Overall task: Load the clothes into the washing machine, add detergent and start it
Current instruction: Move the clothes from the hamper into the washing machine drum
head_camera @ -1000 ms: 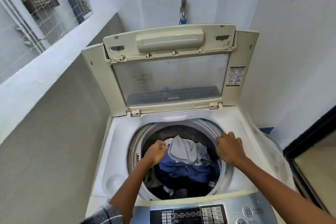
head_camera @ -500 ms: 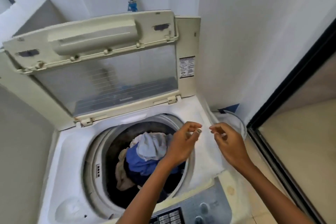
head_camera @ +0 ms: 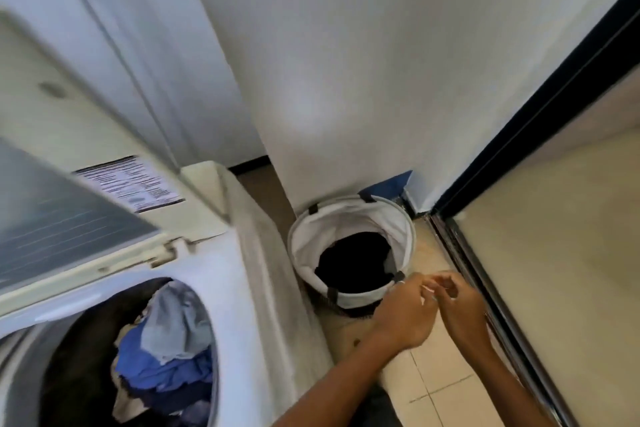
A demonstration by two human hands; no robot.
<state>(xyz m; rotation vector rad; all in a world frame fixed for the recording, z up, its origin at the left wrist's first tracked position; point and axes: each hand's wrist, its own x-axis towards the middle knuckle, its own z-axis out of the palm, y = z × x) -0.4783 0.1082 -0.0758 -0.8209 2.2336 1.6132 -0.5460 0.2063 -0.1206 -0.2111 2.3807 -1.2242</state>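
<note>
Hands (head_camera: pixel 433 305) meet beside round white fabric hamper (head_camera: pixel 349 232), dark cloth inside.

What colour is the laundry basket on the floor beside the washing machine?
White, with small dark tabs round its rim; the laundry basket shows best in the head view.

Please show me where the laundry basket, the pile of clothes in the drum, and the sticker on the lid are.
laundry basket (head_camera: pixel 349 218): head view, on its white inner wall.
pile of clothes (head_camera: pixel 166 357): head view, on the blue garment in the drum.
sticker (head_camera: pixel 130 182): head view, on its printed middle.
</note>
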